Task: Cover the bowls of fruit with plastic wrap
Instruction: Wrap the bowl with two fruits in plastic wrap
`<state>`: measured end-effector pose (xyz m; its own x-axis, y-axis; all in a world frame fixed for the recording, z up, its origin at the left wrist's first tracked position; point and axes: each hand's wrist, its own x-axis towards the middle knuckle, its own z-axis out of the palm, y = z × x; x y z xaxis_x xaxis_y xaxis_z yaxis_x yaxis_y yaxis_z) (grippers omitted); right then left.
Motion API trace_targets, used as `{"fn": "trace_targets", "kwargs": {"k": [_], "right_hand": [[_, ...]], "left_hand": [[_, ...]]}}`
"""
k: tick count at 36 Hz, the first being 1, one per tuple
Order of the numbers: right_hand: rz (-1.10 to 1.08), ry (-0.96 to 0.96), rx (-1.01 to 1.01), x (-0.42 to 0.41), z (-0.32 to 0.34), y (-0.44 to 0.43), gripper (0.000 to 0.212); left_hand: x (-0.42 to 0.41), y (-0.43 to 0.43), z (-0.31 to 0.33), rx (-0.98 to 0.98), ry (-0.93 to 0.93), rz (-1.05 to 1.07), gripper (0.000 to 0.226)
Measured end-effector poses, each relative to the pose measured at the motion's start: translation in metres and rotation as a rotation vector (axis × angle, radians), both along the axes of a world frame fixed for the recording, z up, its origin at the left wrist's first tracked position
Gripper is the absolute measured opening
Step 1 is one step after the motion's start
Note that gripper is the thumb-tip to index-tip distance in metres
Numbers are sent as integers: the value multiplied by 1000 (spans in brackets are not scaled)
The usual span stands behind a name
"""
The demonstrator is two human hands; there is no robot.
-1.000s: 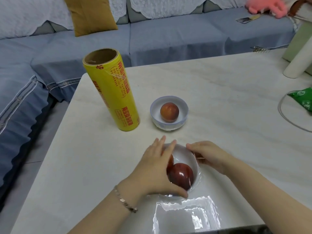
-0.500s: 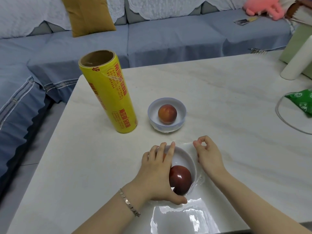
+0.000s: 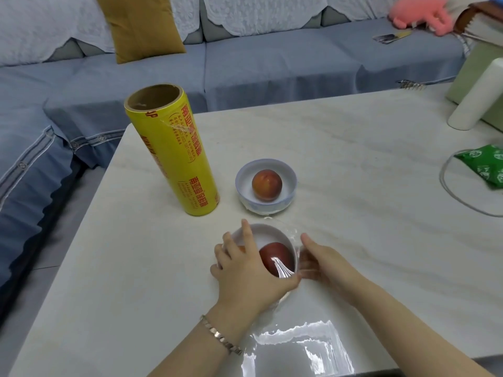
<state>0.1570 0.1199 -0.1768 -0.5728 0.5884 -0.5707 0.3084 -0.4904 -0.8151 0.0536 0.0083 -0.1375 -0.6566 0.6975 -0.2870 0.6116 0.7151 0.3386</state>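
1. Plastic wrap (image 3: 283, 270), a clear glossy film, was seen from the head view stretched over the near bowl (image 3: 272, 230). This was a small white ceramic bowl standing on the surface toward its front edge. A bright crease in the film crossed the round dark red fruit (image 3: 273, 254) inside.
2. The film's loose end lay flat and shiny on the surface between the near bowl and the front edge.
3. The left hand (image 3: 245, 273) rested on the left part of the near bowl. Its fingers (image 3: 249, 238) were straight and spread over the rim, curled round nothing, and the thumb lay along the near rim. A metal link bracelet (image 3: 220, 336) circled the wrist.
4. The right hand (image 3: 324, 262) lay against the bowl's right side. Its fingers (image 3: 309, 240) were extended, pressing the film to the outer wall without pinching it, and the lower ones were blurred behind the film.
5. The far bowl (image 3: 246, 191), white with a pale blue rim, stood just beyond the near one and apart from it. It held one orange-red fruit (image 3: 266, 185). I could not tell whether film covered it.
6. The yellow roll of plastic wrap (image 3: 174, 156), printed in red, stood on end left of the far bowl, near it but not touching.
7. The white marble-patterned surface (image 3: 353, 148) also carried a white cylinder (image 3: 476, 96), a green packet (image 3: 487, 167) and a grey cable loop (image 3: 449, 191) at its right side.
8. A blue sofa (image 3: 272, 63) behind held a mustard cushion (image 3: 144, 25) and a pink plush toy (image 3: 419, 14).
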Motion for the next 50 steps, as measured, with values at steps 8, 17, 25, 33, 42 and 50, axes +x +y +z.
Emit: {"fn": "trace_targets", "kwargs": {"k": [8,17,25,33,42,50], "right_hand": [[3,48,253,-15,3,1,20],[-255,86,322,-24,3,-10,19],[-354,82,483,-28,17,-7,17],[-309,-213,640,-19,-9,15,13],[-294,-126,207,-18,-12,4,40],[-26,51,-87,0,4,4,27]], "left_hand": [[1,1,-2,-82,-3,1,135],[-34,-3,-5,-132,34,-416,139],[-33,-5,-5,-129,92,-408,136],[-33,-6,-6,-131,118,-415,135],[-17,-3,-4,-89,45,-230,128],[4,0,8,-143,-107,0,129]]}}
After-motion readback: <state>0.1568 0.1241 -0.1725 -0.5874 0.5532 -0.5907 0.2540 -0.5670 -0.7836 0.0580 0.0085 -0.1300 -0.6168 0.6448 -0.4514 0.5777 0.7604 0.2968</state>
